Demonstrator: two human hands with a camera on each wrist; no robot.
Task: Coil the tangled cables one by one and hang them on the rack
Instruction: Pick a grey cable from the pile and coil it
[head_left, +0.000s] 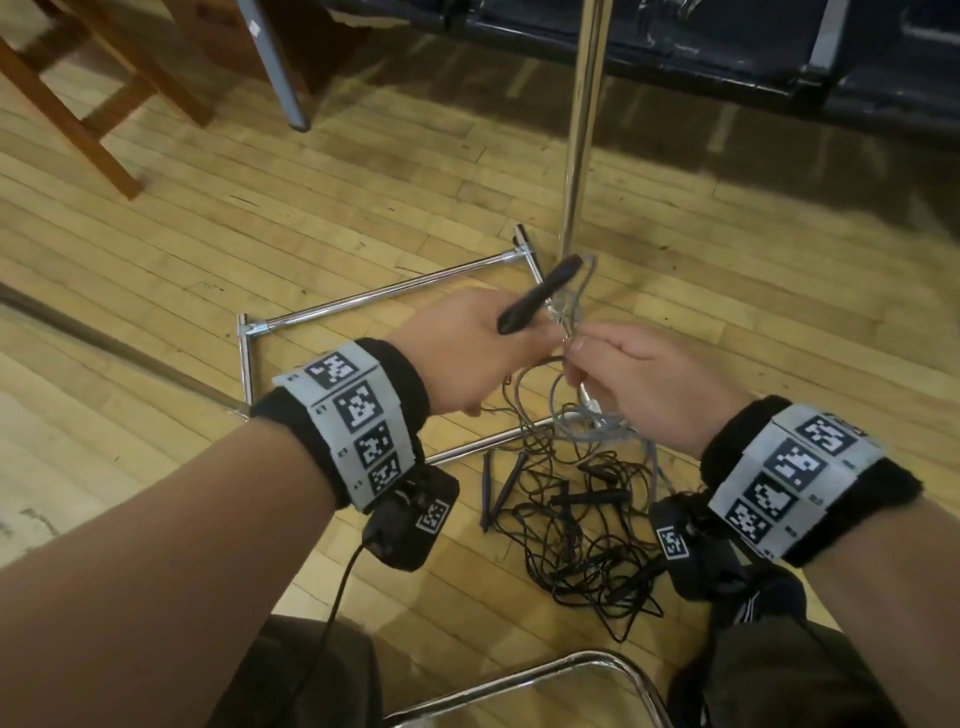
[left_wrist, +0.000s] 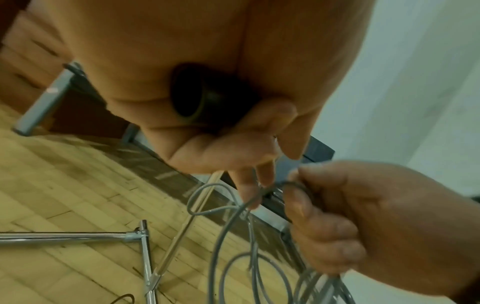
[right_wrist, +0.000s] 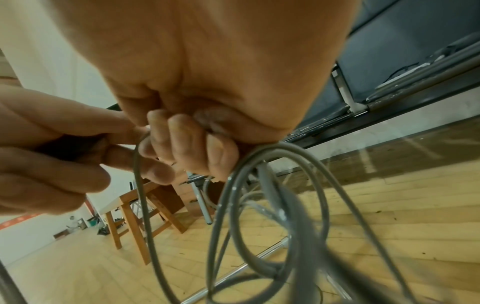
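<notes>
**Both hands raised over the cable heap, working one grey cord**

The left hand is lifted before the chrome tube rack, palm curled round a black cylindrical handle that angles upward; its fingertips reach to the thin grey cable. The right hand, just beside it, pinches that cable between thumb and forefinger, its remaining fingers clenched on several hanging loops. Below, the tangled black cables lie on the pale wooden floor.

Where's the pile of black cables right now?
In the head view, the black cables lie tangled on the wood floor, below the right hand, beside the chrome rack base.
</notes>
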